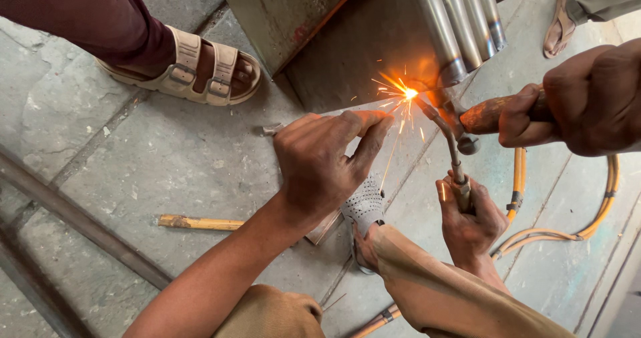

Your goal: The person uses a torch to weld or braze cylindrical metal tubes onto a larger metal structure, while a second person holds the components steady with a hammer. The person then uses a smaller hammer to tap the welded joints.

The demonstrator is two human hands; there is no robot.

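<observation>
My left hand (327,157) is closed around a thin metal rod (268,129), its fingertips close to a bright flame and sparks (409,94). My right hand (471,219) grips the handle of a gas torch (455,152), whose curved nozzle reaches up to the flame. The flame touches the lower end of several steel tubes (454,24) that lean against a dark metal sheet (354,51). Another person's hand (587,101) comes in from the right and holds a wooden-handled tool (491,114) against the tube ends.
Orange hoses (604,204) loop over the concrete floor at the right. A wooden stick (200,223) lies at the lower left beside long metal bars (80,226). Other people's sandalled feet stand at the upper left (200,67) and upper right (557,27). My white shoe (364,208) is below my left hand.
</observation>
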